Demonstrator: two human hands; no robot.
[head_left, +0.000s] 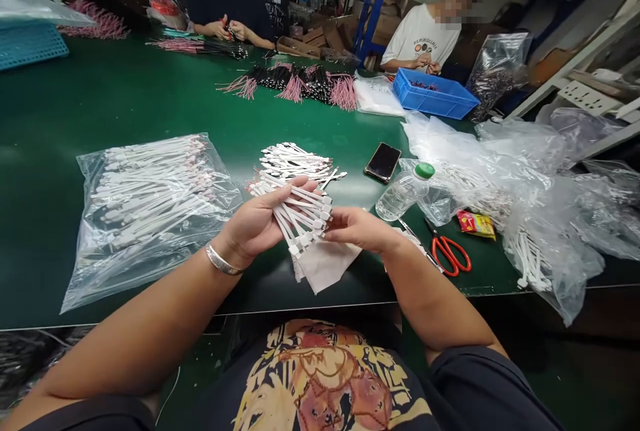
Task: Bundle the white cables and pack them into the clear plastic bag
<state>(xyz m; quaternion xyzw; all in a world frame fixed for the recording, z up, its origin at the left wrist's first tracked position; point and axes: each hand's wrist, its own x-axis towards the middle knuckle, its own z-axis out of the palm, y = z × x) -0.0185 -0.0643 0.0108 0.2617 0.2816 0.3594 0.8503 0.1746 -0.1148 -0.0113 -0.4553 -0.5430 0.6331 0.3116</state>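
Note:
A fanned bundle of white cables (300, 214) with small connector ends lies across the palm of my left hand (260, 221), the thumb over it. At the bundle's right end, my right hand (357, 228) has its fingers curled at the connectors; what exactly its fingertips pinch is hidden. Below the bundle, a white paper sheet (330, 268) rests on the green table. Just beyond my hands is a loose pile of similar white cables (293, 161). To the left, a clear plastic bag (150, 198) holds many more of them.
Right of my hands are a phone (383, 162), a clear bottle (400, 194) with a green cap, red-handled scissors (450, 254) and a snack packet (476, 224). Plastic bags (530, 164) of white cables cover the right side. Farther back are pink-black wires (295, 84), a blue bin (435, 101) and two people working.

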